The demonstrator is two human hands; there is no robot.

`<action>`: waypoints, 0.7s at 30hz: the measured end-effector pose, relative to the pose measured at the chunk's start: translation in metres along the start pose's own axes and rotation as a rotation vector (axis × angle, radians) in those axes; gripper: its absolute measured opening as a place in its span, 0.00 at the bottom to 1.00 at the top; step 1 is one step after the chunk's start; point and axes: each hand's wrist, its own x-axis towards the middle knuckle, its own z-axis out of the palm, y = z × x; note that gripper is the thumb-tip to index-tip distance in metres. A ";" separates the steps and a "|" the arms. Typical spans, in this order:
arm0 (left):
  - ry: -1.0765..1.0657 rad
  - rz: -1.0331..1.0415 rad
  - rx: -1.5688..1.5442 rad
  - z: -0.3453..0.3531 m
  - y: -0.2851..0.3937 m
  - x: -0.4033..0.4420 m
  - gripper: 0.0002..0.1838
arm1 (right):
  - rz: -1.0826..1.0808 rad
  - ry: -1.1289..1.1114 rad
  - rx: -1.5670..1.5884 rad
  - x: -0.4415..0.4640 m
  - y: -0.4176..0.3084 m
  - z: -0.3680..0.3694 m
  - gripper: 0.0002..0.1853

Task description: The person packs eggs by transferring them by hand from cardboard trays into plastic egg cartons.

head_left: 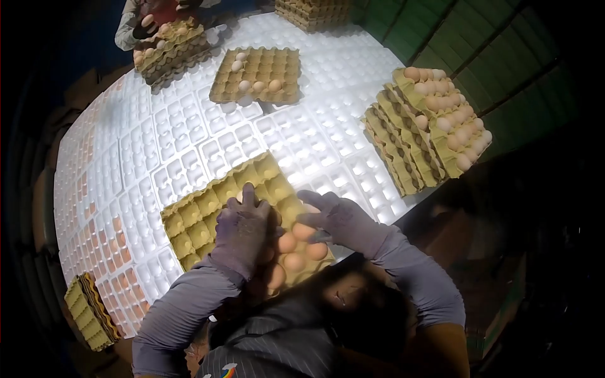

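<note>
A yellow pulp egg tray (191, 220) lies at the near edge of the table, brown eggs (294, 262) filling part of its right side and its left cups bare. Over the tray's middle is my left hand (241, 230) in a grey-purple glove, fingers curled down around an egg that shows only in part between them. At the right rim my right hand (343, 220), gloved alike, has its fingers bent round a pale egg (310, 208). The palm sides of both hands are hidden.
White plastic egg trays (179, 173) cover the table, some with eggs at left. A brown tray (255, 75) holds several eggs. Loaded trays stand stacked at right (435, 120). Yellow trays (91, 312) sit lower left. Across the table, another person's hand (146, 26) holds an egg.
</note>
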 end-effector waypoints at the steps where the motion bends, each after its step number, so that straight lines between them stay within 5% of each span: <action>1: 0.034 0.029 0.083 0.011 0.002 0.002 0.16 | 0.015 0.020 -0.024 -0.003 -0.001 0.004 0.25; 3: 0.109 0.077 0.253 0.038 0.000 0.007 0.17 | 0.035 0.065 -0.077 -0.004 -0.004 0.009 0.25; 6: 0.026 0.092 -0.060 0.010 -0.013 -0.001 0.17 | 0.040 0.051 -0.095 -0.007 -0.012 -0.001 0.25; 8: -0.069 0.035 -0.840 0.007 -0.054 -0.015 0.26 | 0.015 0.144 0.022 -0.014 -0.001 0.016 0.27; 10: -0.411 -0.378 -1.941 -0.007 -0.076 -0.052 0.36 | 0.166 0.093 0.087 -0.012 -0.016 0.006 0.24; 12: -0.227 -0.341 -2.057 0.001 -0.100 -0.085 0.45 | 0.414 0.205 0.503 -0.008 -0.036 -0.006 0.19; 13: -0.175 -0.317 -2.056 0.014 -0.115 -0.094 0.45 | 0.370 0.313 0.596 -0.010 -0.024 0.011 0.18; 15: -0.107 -0.261 -2.066 0.036 -0.148 -0.113 0.44 | 0.736 0.332 1.336 0.021 -0.071 -0.019 0.23; 18: -0.040 -0.135 -2.481 0.037 -0.191 -0.156 0.32 | 0.701 0.249 1.757 0.068 -0.112 -0.010 0.27; 21: 0.072 -0.539 -2.087 0.042 -0.256 -0.203 0.36 | 0.682 0.108 1.376 0.139 -0.191 0.004 0.28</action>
